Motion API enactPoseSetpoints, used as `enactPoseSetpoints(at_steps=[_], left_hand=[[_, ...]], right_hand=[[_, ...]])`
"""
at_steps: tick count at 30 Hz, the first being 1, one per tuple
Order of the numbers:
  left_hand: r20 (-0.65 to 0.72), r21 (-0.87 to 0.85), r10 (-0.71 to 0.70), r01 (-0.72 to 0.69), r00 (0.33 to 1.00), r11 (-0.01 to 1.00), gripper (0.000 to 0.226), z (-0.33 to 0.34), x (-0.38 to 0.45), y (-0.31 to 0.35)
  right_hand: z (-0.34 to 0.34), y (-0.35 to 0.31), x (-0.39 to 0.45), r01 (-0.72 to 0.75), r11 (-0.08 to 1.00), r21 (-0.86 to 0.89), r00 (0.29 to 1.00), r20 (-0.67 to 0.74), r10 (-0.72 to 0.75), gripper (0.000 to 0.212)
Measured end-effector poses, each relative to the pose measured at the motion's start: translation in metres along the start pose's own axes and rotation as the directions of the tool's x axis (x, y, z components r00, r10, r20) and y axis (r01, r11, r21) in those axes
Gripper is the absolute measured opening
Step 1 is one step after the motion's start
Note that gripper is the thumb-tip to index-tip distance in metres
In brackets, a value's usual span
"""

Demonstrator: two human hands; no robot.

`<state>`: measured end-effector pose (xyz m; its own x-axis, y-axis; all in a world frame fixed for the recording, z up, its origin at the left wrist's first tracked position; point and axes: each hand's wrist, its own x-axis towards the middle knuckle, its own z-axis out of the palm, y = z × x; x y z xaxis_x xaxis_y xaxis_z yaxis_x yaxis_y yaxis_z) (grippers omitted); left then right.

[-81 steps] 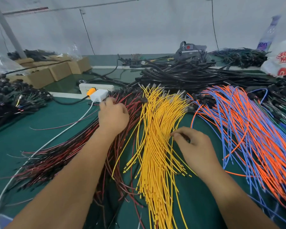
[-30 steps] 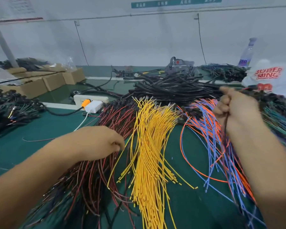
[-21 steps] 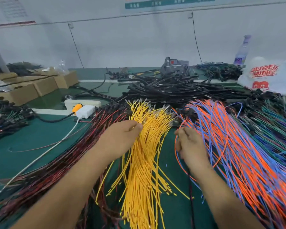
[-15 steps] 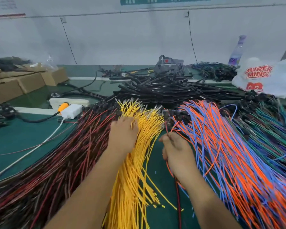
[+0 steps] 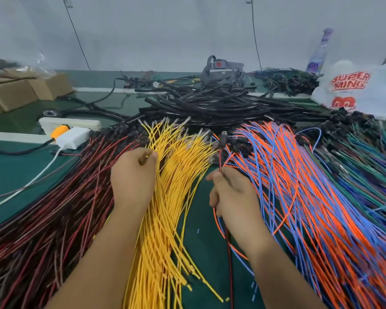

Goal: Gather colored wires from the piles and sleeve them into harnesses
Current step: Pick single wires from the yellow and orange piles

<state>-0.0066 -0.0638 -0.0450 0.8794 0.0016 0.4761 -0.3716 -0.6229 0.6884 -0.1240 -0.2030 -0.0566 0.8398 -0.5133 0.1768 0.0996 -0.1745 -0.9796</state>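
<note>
Piles of wires fan across the green table: red-and-black wires (image 5: pixel 54 215) on the left, yellow wires (image 5: pixel 176 197) in the middle, orange and blue wires (image 5: pixel 299 197) on the right. My left hand (image 5: pixel 133 181) lies on the yellow pile, its fingertips pinching a yellow wire near the top end. My right hand (image 5: pixel 231 195) grips a small bunch of gathered wires (image 5: pixel 220 157), a red-and-black one with orange and blue strands; it sticks up above the fist and trails down past my wrist. Black sleeving tubes (image 5: pixel 210 105) are heaped behind the piles.
A white power strip (image 5: pixel 69 123) with a white adapter (image 5: pixel 73 137) and an orange plug lies at the left. Cardboard boxes (image 5: pixel 16 92) stand at far left. A white plastic bag (image 5: pixel 354 88) and a bottle (image 5: pixel 319 52) stand at back right; green wires (image 5: pixel 366 157) lie at right.
My right hand swung out to the orange and blue pile and came back to the middle holding a bunch. My left hand moved from the red-and-black wires onto the yellow pile.
</note>
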Motion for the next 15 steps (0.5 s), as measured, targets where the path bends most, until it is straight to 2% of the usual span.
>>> enactPoseSetpoints(at_steps=[5,7,8,10,11,15], left_hand=[[-0.032,0.177,0.274,-0.264,0.961,0.948,0.018,-0.012,-0.003,0.013],[0.066,0.027,0.236,-0.238,0.969,0.971,0.022,-0.011,-0.013,0.028],[0.159,-0.105,0.19,-0.174,0.969,0.979,0.024,-0.009,-0.021,0.036],[0.362,-0.302,0.104,0.011,0.926,0.953,0.02,-0.001,-0.039,0.051],[0.432,-0.324,0.1,0.051,0.896,0.945,0.017,0.002,-0.047,0.054],[0.538,-0.208,0.217,-0.12,0.814,0.971,0.014,0.004,-0.057,0.058]], right_hand=[[-0.002,-0.003,0.001,0.014,0.994,0.104,0.997,-0.083,-0.006,0.024],[-0.004,-0.003,0.003,0.044,0.993,0.105,0.991,-0.129,-0.03,0.023],[-0.004,-0.003,0.004,0.051,0.992,0.116,0.987,-0.159,-0.032,0.024],[-0.004,-0.005,0.005,0.045,0.987,0.155,0.977,-0.215,-0.011,0.029],[-0.004,-0.005,0.005,0.042,0.985,0.165,0.972,-0.234,-0.002,0.029],[-0.004,-0.008,0.006,0.048,0.962,0.27,0.978,-0.208,0.01,0.028]])
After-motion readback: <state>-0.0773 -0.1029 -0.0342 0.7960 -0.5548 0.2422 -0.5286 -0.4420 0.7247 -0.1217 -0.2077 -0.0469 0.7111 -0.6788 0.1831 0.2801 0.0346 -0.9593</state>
